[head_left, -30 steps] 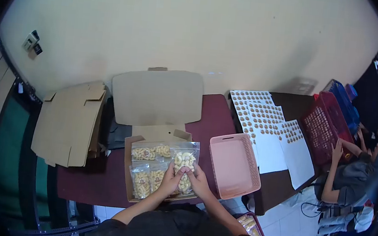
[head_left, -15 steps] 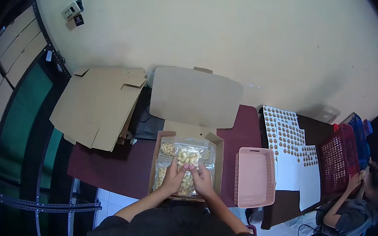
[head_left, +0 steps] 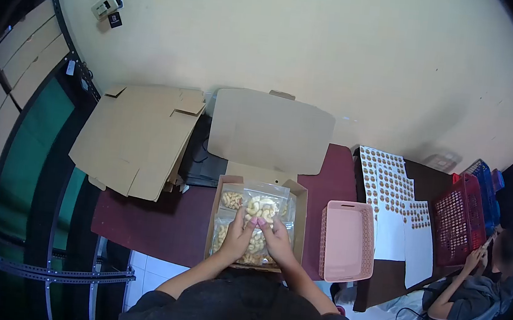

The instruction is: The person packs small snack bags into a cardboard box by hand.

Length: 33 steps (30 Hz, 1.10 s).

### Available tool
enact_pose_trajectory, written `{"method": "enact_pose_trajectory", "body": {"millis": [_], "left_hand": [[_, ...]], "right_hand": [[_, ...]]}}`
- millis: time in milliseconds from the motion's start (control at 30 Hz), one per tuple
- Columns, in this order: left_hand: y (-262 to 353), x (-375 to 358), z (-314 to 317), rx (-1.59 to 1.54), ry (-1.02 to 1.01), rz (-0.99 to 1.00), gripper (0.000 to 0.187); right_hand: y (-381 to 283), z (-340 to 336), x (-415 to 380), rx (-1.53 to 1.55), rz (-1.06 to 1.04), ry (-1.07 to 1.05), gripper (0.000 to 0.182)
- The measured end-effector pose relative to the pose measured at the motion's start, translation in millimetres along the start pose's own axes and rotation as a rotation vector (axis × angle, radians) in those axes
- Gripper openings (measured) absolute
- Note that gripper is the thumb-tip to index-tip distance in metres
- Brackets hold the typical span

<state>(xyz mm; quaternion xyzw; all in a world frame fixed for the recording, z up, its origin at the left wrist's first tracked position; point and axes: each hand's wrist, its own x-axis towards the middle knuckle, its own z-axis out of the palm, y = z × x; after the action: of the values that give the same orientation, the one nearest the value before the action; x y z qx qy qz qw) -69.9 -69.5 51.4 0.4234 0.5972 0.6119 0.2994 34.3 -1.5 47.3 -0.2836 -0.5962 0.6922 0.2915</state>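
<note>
Both my hands grip one clear zip bag of cashews [head_left: 262, 206], held over an open cardboard box [head_left: 301, 226]. My left hand [head_left: 237, 236] closes on the bag's left side and my right hand [head_left: 276, 241] on its right, with the thumbs side by side on its front. More clear bags of nuts [head_left: 231, 200] lie inside the box, partly covered by my hands and the held bag. The box's lid [head_left: 271, 130] stands raised behind it.
Flattened cardboard boxes [head_left: 138, 136] are stacked at left on the maroon table [head_left: 138, 229]. A pink basket [head_left: 349, 240] stands at right, beside sticker sheets [head_left: 392, 198]. Red [head_left: 460, 216] and blue baskets [head_left: 489, 195] are farther right, near a seated person [head_left: 471, 298].
The whole view has shifted slightly. My hands keep their hold on the cashew bag over the box. At right, the other person's hands and head have moved a little.
</note>
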Motion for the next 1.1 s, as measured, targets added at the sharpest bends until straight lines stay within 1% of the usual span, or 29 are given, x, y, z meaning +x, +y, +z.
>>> {"method": "enact_pose_trajectory", "body": {"millis": [167, 233, 367, 433, 467, 500, 567, 600, 633, 700, 733, 767, 833, 867, 967, 1000, 1033, 1100], "left_hand": [[2, -4, 2, 0.010, 0.042, -0.011, 0.037], [-2, -5, -1, 0.003, -0.009, -0.056, 0.042], [-13, -7, -3, 0.004, -0.012, -0.105, 0.048], [-10, -8, -5, 0.006, -0.154, -0.121, 0.054], [-8, -6, -5, -0.086, -0.254, -0.174, 0.059], [-7, -5, -5, -0.087, -0.256, -0.175, 0.059], [-6, -2, -6, 0.028, -0.323, 0.000, 0.064], [1, -2, -7, -0.027, -0.343, -0.069, 0.067], [6, -2, -8, -0.028, -0.346, -0.069, 0.067], [12, -2, -12, -0.008, -0.390, -0.112, 0.070], [2, 0, -13, 0.032, -0.411, -0.047, 0.073], [0, -2, -13, 0.032, -0.412, -0.047, 0.073], [9, -5, -10, -0.055, -0.436, -0.013, 0.074], [9, -4, -10, -0.055, -0.437, -0.012, 0.074], [12, 0, -7, -0.200, -0.385, -0.161, 0.074], [19, 1, -5, -0.258, -0.350, -0.195, 0.072], [20, 1, -5, -0.260, -0.350, -0.196, 0.072], [21, 0, -7, -0.165, -0.359, -0.125, 0.072]], "right_hand": [[-8, 1, -6, 0.034, 0.034, -0.004, 0.032], [-1, -1, -6, 0.281, 0.094, -0.020, 0.032], [-12, -7, -5, 0.239, 0.152, 0.034, 0.033], [-23, -7, -4, -0.043, 0.071, -0.008, 0.033], [-23, -8, -3, -0.107, 0.024, 0.045, 0.032], [-23, -11, -3, -0.107, 0.024, 0.047, 0.032], [-17, -18, 0, 0.007, 0.100, 0.025, 0.029], [-15, -17, 0, -0.016, 0.072, 0.029, 0.028], [-15, -16, -2, -0.017, 0.073, 0.031, 0.028], [-18, -9, -7, 0.167, 0.078, 0.108, 0.028], [-20, -7, -8, 0.204, 0.071, 0.119, 0.029], [-21, -8, -7, 0.205, 0.071, 0.120, 0.029], [-23, -14, -6, 0.304, 0.169, 0.126, 0.031], [-26, -14, -5, 0.304, 0.168, 0.127, 0.031], [-36, -13, -7, 0.038, 0.059, 0.051, 0.030], [-37, -13, -9, 0.000, 0.043, 0.044, 0.028], [-32, -16, -9, 0.000, 0.044, 0.044, 0.028], [-25, -20, -5, 0.051, 0.117, 0.025, 0.028]]}}
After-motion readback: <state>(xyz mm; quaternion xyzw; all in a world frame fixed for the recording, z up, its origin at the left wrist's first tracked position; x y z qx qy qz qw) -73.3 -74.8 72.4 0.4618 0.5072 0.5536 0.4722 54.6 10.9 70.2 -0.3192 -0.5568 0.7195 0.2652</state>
